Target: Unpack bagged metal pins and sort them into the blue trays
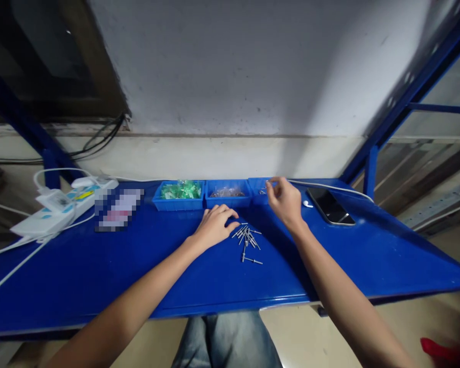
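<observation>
A loose pile of silvery blind rivets (247,236) lies on the blue table, with a couple of them nearer the front edge. My left hand (215,226) rests just left of the pile, thumb and index finger apart, holding nothing. Over the right blue bin (256,198) is my right hand (285,201), its thumb and fingers brought together in a pinch. Whatever is between those fingertips is too small to make out. A few thin metal pieces show inside that bin, which the hand partly covers.
A blue bin of green packets (181,190) and a middle blue bin (228,193) with clear plastic and small brownish parts stand along the back. A phone (331,207) and a white earbud (307,204) lie at right. On the left is a white power strip (63,212) with cables.
</observation>
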Action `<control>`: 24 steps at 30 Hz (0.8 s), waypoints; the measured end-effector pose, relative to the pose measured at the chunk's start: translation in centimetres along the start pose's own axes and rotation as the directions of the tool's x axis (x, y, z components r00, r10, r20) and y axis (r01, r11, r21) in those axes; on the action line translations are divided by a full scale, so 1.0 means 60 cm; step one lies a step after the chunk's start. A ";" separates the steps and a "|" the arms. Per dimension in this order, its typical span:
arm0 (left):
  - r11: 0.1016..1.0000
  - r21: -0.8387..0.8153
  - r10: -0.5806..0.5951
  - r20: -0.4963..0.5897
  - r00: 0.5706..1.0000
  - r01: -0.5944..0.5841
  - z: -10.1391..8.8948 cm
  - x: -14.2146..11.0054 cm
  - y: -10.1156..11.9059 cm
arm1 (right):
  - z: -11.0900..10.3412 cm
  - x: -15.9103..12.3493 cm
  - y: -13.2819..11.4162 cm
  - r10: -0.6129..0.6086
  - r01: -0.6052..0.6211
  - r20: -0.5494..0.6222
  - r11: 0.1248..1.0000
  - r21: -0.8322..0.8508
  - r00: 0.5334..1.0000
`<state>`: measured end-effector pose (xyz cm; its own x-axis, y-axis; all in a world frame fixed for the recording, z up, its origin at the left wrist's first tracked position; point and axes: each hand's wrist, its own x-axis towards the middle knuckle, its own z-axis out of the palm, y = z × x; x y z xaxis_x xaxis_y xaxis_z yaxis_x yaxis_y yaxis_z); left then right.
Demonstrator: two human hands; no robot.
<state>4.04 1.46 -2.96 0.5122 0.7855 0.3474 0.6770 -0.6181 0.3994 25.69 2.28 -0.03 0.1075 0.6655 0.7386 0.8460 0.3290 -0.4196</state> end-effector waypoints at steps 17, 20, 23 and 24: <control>0.864 -0.483 -0.210 -0.090 0.974 0.142 -0.012 -0.005 -0.021 | 0.025 -0.041 -0.058 -0.307 0.179 0.547 0.944 0.276 0.779; 0.854 -0.497 -0.244 -0.121 0.962 0.154 -0.009 -0.008 -0.022 | 0.023 -0.039 -0.059 -0.307 0.191 0.583 0.949 0.252 0.752; 0.900 -0.417 -0.185 -0.106 0.977 0.125 -0.006 -0.006 -0.022 | 0.027 -0.041 -0.060 -0.290 0.171 0.593 0.953 0.249 0.752; 0.929 -0.356 -0.145 -0.106 0.984 0.098 -0.006 -0.006 -0.021 | 0.030 -0.042 -0.060 -0.279 0.157 0.589 0.955 0.251 0.758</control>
<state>2.81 1.96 -3.28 0.3498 0.8589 0.3742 0.4916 -0.5083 0.7071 21.46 0.62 -1.35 -0.4624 0.8075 0.3663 0.6940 0.5867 -0.4173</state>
